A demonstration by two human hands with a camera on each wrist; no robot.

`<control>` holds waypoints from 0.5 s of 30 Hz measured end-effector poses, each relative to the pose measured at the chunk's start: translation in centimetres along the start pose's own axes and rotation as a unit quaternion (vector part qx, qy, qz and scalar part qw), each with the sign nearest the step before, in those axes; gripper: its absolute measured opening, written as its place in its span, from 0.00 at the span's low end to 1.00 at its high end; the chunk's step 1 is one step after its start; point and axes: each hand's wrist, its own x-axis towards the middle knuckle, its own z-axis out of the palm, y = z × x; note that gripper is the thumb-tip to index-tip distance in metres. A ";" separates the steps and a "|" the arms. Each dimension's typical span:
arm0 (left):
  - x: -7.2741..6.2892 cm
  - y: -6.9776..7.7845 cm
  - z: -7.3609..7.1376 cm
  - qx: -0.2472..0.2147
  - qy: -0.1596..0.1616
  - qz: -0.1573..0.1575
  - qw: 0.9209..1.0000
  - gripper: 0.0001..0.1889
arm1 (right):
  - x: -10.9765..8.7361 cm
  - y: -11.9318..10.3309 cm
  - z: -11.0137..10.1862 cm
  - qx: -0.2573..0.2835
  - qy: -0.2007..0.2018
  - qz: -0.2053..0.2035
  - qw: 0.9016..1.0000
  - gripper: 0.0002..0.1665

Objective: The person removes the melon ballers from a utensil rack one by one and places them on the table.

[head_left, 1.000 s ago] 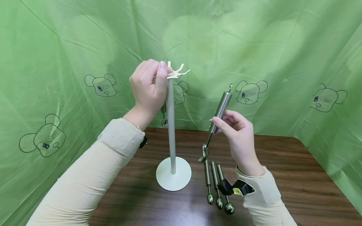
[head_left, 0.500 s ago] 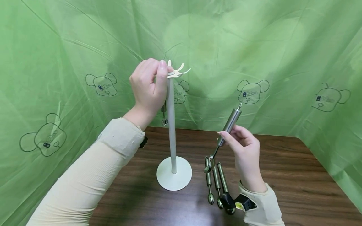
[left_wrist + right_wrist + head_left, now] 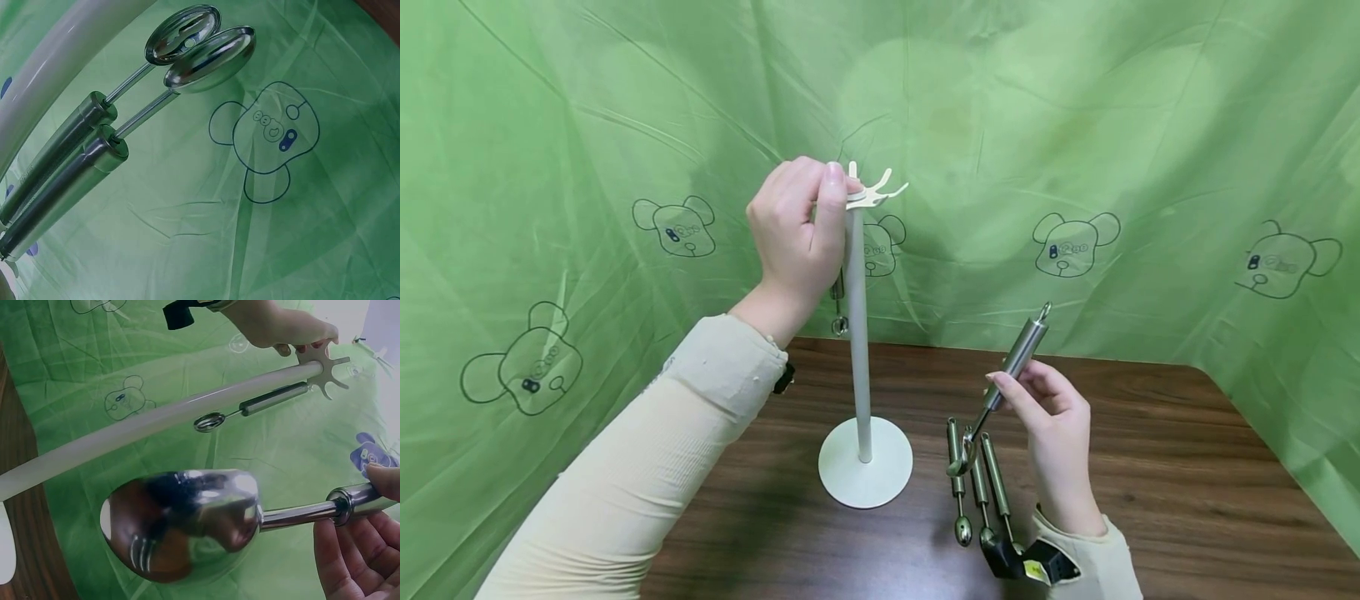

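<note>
My left hand (image 3: pixel 797 217) grips the prong-topped head of the white stand (image 3: pixel 860 333), thumb up. Two metal scoops with small oval bowls, the nearer scoop (image 3: pixel 212 59) and the farther scoop (image 3: pixel 184 34), hang bowl down beside the pole in the left wrist view. My right hand (image 3: pixel 1054 433) pinches a steel ice cream scoop (image 3: pixel 1018 354) by its handle between thumb and fingers. This scoop tilts with its hanging loop up and its shiny bowl (image 3: pixel 181 525) down to the left. In the head view the bowl overlaps the utensils lying below it.
Three slim metal-handled ballers, including the left baller (image 3: pixel 962 529), lie side by side on the brown wooden table (image 3: pixel 1180 500), partly covered by the right wrist camera (image 3: pixel 1003 557). The stand's round base (image 3: pixel 838 467) is left of them. Green curtain (image 3: pixel 970 125) surrounds the table.
My right hand has lowered the ice cream scoop and shifted it right, away from the stand and down toward the ballers. My left hand keeps its grip on the stand.
</note>
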 end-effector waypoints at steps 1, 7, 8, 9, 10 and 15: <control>0.0 0.0 0.0 0.000 0.001 0.001 1.000 0.22 | -0.1 0.1 0.0 -0.004 0.002 0.002 1.000 0.06; 0.0 -0.1 0.1 -0.004 0.005 0.006 1.000 0.21 | -0.6 0.8 -0.2 -0.019 0.012 0.012 1.000 0.06; 0.0 -0.1 0.1 -0.004 0.005 0.007 1.000 0.21 | -0.6 0.9 -0.2 -0.019 0.013 0.013 1.000 0.06; 0.0 -0.1 0.1 -0.004 0.005 0.007 1.000 0.21 | -0.7 0.9 -0.2 -0.017 0.012 0.013 1.000 0.05; 0.0 -0.1 0.1 -0.004 0.005 0.007 1.000 0.21 | -0.7 1.0 -0.2 -0.014 0.011 0.013 1.000 0.05; 0.0 -0.2 0.0 -0.003 0.005 0.008 1.000 0.21 | -0.7 1.2 -0.2 -0.010 0.013 0.011 1.000 0.06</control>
